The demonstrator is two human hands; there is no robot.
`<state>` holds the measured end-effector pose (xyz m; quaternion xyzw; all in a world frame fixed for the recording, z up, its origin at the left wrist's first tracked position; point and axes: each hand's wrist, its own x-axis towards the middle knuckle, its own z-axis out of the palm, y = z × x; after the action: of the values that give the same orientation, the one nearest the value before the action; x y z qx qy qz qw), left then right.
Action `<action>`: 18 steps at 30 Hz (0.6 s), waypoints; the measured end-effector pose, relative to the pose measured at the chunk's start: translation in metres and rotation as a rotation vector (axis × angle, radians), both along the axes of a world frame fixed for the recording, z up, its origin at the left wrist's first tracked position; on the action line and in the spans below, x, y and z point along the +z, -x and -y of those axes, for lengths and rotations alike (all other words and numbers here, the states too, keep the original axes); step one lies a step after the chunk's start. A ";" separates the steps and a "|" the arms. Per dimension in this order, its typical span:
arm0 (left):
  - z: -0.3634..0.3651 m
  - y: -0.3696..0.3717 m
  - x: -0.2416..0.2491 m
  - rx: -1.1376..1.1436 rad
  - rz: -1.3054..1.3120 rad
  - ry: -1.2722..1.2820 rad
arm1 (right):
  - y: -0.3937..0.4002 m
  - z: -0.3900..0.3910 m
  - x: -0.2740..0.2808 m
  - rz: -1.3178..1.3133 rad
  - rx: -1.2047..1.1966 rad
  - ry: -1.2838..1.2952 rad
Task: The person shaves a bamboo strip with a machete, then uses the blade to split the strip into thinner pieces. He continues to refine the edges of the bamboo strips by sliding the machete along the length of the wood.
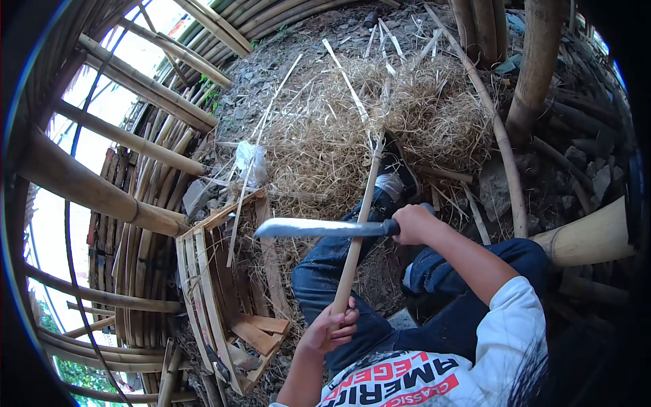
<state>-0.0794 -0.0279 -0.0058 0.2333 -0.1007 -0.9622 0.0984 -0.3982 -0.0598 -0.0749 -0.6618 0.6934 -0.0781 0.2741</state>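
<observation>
My right hand (412,224) is closed round the dark handle of a machete (319,228), whose broad blade points left. The blade lies across a long pale bamboo strip (363,220). Lower down, my left hand (333,327) grips the near end of that strip. From there the strip slants up and away between my legs, and its far part passes beside a dark shoe (400,163). Curly shavings (434,115) are heaped round the shoe and beyond it.
A wooden crate (196,271) stands at the left, near a white plastic bag (251,164). Bamboo poles (135,142) line the left side. Thick bamboo posts (536,68) rise at the upper right. A cut bamboo piece (590,234) lies right of my knee, with rubble (603,180) behind it.
</observation>
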 end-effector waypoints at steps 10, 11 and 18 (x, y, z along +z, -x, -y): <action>0.002 0.020 0.013 -0.118 0.487 0.409 | -0.026 -0.017 0.029 0.168 0.052 0.096; 0.002 0.021 0.012 -0.136 0.498 0.456 | -0.033 -0.018 0.033 0.152 0.133 0.094; -0.008 0.021 -0.003 -0.207 0.690 0.950 | -0.041 -0.027 0.029 0.062 0.082 -0.013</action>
<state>-0.1000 -0.0194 -0.0092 0.4520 -0.5684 -0.6849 0.0595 -0.3571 -0.0324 -0.0460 -0.6850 0.6575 -0.0826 0.3026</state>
